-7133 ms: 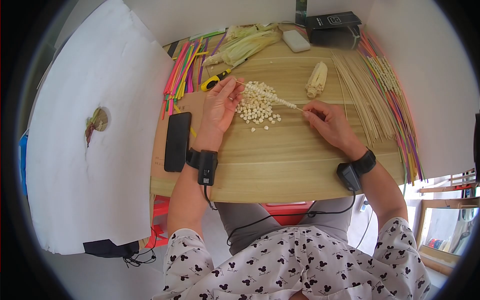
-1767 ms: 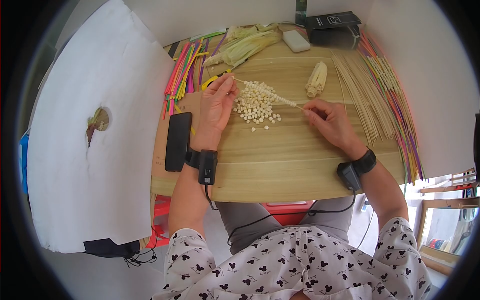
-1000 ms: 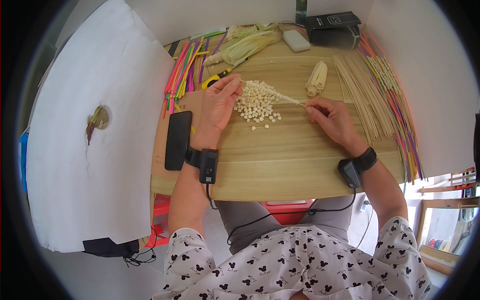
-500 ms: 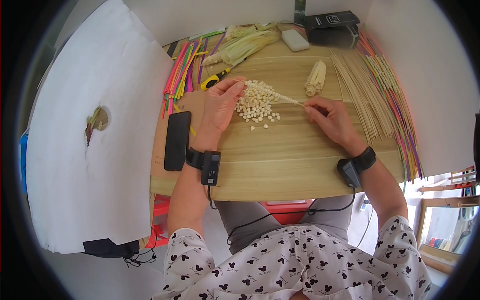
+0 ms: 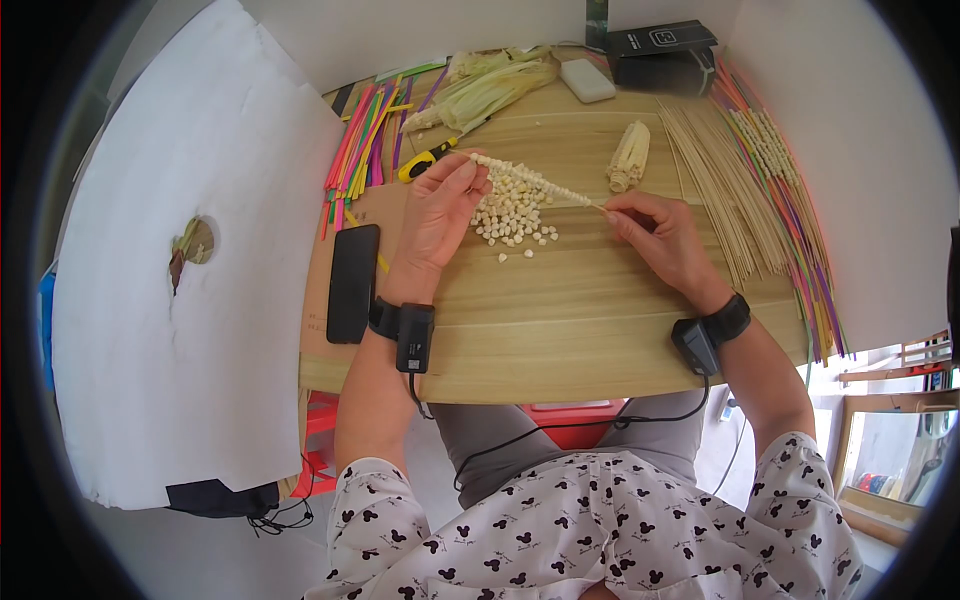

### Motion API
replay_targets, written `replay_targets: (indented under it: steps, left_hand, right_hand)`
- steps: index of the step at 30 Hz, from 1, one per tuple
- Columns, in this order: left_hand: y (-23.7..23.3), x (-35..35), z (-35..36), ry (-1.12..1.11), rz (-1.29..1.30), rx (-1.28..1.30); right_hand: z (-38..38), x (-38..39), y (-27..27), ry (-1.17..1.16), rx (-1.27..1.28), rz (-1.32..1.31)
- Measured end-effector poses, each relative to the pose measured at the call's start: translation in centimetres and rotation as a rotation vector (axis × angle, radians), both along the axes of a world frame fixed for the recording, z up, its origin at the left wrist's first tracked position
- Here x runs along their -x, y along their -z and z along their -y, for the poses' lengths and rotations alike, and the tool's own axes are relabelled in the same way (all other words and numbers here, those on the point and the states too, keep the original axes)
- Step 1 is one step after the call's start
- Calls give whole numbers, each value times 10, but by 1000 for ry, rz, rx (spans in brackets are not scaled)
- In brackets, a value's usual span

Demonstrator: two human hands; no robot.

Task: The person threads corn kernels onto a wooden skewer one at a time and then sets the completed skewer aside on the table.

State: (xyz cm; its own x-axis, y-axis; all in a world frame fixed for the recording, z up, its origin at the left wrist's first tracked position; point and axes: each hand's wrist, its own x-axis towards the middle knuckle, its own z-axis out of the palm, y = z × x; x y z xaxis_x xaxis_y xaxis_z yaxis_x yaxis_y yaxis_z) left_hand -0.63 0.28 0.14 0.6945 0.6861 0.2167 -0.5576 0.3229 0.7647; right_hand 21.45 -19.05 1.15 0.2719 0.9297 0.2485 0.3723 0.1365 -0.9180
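A thin bamboo skewer threaded with pale corn kernels [image 5: 540, 181] slants between my two hands above the table. My right hand [image 5: 655, 238] pinches its bare right end between thumb and fingers. At the other end, my left hand [image 5: 437, 212] is closed with thumb and fingertips on the skewer; the exact contact there is partly hidden. Below the skewer lies a pile of loose corn kernels [image 5: 513, 217], with a few strays nearer me. A stripped corn cob [image 5: 628, 157] rests beyond my right hand.
Bare skewers [image 5: 725, 190] and finished kernel skewers [image 5: 765, 145] line the right side. Colored strips [image 5: 368, 135], a yellow-handled cutter [image 5: 425, 160] and a black phone [image 5: 353, 284] are at left. Husks [image 5: 480, 95], a white case [image 5: 587, 81] and a black box [image 5: 660, 55] stand behind.
At the left end, my left fingers have slid slightly down and left, so more threaded kernels show above the fingertips. My right hand keeps its hold almost unmoved.
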Motion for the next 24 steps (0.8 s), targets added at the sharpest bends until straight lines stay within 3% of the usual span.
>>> replay_targets:
  steps: [24]
  left_hand:
    - [-6, 4, 3, 41, -1, -8]
  right_hand:
    - [3, 2, -7, 34, -44, -24]
